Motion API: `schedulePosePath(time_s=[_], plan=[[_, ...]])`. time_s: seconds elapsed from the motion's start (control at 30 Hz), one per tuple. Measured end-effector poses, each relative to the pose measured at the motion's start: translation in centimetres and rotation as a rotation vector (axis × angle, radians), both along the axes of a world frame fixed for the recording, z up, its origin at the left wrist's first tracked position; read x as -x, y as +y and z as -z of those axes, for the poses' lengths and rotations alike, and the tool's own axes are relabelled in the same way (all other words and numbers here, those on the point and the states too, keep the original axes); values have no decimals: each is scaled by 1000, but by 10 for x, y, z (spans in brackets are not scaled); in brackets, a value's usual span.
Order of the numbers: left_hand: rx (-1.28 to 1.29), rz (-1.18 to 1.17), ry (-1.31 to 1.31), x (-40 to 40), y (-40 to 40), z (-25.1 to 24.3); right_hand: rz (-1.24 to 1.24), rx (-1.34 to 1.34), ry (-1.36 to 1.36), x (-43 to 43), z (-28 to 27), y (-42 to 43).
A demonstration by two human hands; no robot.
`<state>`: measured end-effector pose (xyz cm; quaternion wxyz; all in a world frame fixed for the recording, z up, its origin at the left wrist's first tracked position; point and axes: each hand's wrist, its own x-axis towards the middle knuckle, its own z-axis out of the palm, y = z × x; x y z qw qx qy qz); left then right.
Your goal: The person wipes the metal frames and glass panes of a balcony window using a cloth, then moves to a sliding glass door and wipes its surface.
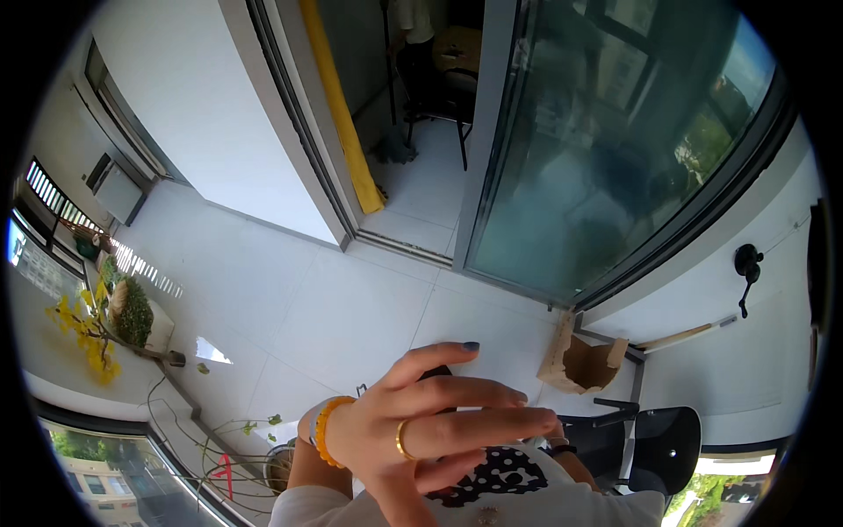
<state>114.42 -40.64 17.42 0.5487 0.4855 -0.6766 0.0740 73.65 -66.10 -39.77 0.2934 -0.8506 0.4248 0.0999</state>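
My left hand (435, 418) is raised close to the camera, its fingers spread and pointing right. Nothing is in it. A gold ring (401, 440) circles one finger, and an orange beaded bracelet (324, 431) is on the wrist. Behind the fingers, most of my right hand is hidden; only the right forearm (578, 469) and a dark wristband (564, 449) show. I wear a white shirt (593, 508) with a dotted dark print (517, 471). A black chair (665, 448) stands to the right, beyond the right forearm.
Ahead, a sliding glass door (593, 165) stands partly open beside a yellow curtain (342, 118). Inside are a person (415, 23), a chair (435, 109) and a mop head (397, 148). A cardboard box (583, 362) sits right; potted plants (135, 313) line the left.
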Motion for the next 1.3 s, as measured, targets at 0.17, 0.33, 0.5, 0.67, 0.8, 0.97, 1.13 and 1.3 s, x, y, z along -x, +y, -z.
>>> schedulePosePath(time_s=[0.17,0.33,0.5,0.67,0.8,0.97,1.13,1.3], plan=[[-291,-350,131,-133,-23,121,-92,-26,242,-145,-50,-39],[-698,-502,615,-189,-20,253,-385,100,108,-324,-124,-68],[-882,-619,335,-222,-33,251,-594,185,-94,-467,-165,-66],[-877,-768,345,-264,-20,258,-853,-20,-268,-612,-240,-37],[-862,-986,449,-301,10,277,-1048,-258,-441,-718,-315,7],[-660,-1039,469,-388,30,240,-626,-1098,-666,-800,-330,19],[-57,-970,1085,-472,42,210,-910,-1289,-608,-907,-329,61],[187,-741,1279,-566,74,173,-1193,-1146,-435,-991,-323,130]])
